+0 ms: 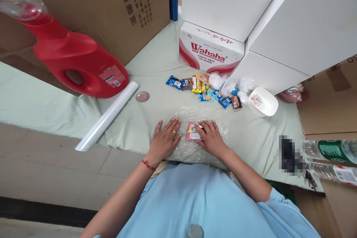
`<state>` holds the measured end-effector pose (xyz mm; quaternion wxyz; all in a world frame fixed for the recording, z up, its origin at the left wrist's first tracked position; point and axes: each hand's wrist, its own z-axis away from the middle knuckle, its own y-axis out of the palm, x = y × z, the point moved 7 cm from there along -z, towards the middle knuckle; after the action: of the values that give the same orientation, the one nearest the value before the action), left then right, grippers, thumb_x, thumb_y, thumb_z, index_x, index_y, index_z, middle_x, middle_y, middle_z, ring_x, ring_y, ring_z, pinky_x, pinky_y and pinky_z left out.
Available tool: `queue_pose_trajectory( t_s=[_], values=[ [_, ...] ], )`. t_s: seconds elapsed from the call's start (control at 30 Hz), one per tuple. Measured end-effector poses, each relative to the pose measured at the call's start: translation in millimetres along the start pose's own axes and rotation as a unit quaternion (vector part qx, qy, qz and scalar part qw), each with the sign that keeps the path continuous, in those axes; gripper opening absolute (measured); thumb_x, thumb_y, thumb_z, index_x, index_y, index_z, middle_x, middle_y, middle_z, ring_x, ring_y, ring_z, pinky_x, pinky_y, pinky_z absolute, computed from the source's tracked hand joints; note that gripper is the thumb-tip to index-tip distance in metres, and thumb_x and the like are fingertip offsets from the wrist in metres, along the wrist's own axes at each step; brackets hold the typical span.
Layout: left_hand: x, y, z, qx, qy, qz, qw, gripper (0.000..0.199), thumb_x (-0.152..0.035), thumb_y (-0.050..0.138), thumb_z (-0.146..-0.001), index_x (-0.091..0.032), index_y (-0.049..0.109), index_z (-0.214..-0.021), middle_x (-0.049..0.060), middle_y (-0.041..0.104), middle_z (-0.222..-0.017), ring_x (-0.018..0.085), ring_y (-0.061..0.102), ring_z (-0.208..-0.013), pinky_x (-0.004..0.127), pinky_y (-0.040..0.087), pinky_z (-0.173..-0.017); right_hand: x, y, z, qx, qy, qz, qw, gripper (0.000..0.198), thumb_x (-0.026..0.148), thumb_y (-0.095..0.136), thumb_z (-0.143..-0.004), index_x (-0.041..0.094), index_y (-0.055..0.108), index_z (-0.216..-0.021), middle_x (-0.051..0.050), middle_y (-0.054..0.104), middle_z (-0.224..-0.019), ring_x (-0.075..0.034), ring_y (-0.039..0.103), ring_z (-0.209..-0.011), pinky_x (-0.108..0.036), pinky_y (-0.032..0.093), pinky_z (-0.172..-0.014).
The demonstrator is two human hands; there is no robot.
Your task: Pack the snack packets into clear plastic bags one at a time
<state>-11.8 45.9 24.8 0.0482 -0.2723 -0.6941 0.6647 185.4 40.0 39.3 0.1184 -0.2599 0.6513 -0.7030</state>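
Note:
A sheet of clear plastic wrap (182,152) lies crinkled on the cloth in front of me. Near its middle rests a small pink and yellow snack packet (192,134) with a white label. My right hand (210,137) lies over the packet's right side, fingers spread, covering part of it. My left hand (166,137) is flat on the left part of the wrap, fingers stretched out, a ring on one finger and a red bracelet on the wrist. A gap separates the left hand from the packet.
Several wrapped snacks (196,83) lie beyond my hands, beside a white bowl (267,102). A white roll (107,117), a round disc (142,96) and a red jug (83,59) are at left. Boxes, including a Wahaha carton (209,54), stand behind; plastic bottles (331,150) lie at right.

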Motion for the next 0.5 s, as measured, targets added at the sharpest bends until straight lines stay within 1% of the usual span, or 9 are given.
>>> queue_pose_trajectory(
  t_s=[0.13,0.33,0.4,0.5],
  values=[
    [2.4,0.0,0.5,-0.001,-0.014,0.005,1.000,0.057,-0.040,0.031,-0.111,-0.025,0.037,-0.165,0.011,0.044,-0.167,0.028,0.044,-0.154,0.063,0.020,-0.128,-2.0,-1.3,3.1,0.005,0.002,-0.004,1.000,0.065,0.043,0.067,-0.100,0.023,0.048,-0.159,-0.017,0.056,-0.154,-0.035,0.040,-0.148,-0.064,0.020,-0.128],
    [2.1,1.6,1.5,-0.015,-0.018,0.016,1.000,0.055,-0.039,0.034,-0.110,-0.025,0.041,-0.163,0.013,0.046,-0.166,0.030,0.047,-0.152,0.067,0.012,-0.129,-2.8,-2.9,5.8,0.003,0.014,-0.002,1.000,0.066,0.041,0.068,-0.100,0.024,0.047,-0.160,-0.017,0.056,-0.155,-0.035,0.039,-0.149,-0.065,0.018,-0.128],
    [5.0,2.3,2.6,-0.014,-0.017,0.030,0.999,0.055,-0.040,0.036,-0.110,-0.026,0.041,-0.163,0.013,0.045,-0.167,0.030,0.046,-0.153,0.066,0.013,-0.129,-2.8,-2.1,5.6,0.007,0.016,-0.001,1.000,0.066,0.041,0.068,-0.100,0.023,0.047,-0.160,-0.017,0.056,-0.155,-0.035,0.039,-0.149,-0.065,0.017,-0.128],
    [13.9,2.3,4.4,-0.008,-0.017,0.061,0.998,0.055,-0.042,0.039,-0.108,-0.027,0.043,-0.161,0.012,0.045,-0.168,0.029,0.046,-0.153,0.064,0.018,-0.129,-3.1,-1.4,3.8,0.015,0.015,-0.002,1.000,0.067,0.044,0.068,-0.100,0.023,0.047,-0.160,-0.017,0.056,-0.155,-0.035,0.038,-0.150,-0.066,0.015,-0.128]
  ],
)
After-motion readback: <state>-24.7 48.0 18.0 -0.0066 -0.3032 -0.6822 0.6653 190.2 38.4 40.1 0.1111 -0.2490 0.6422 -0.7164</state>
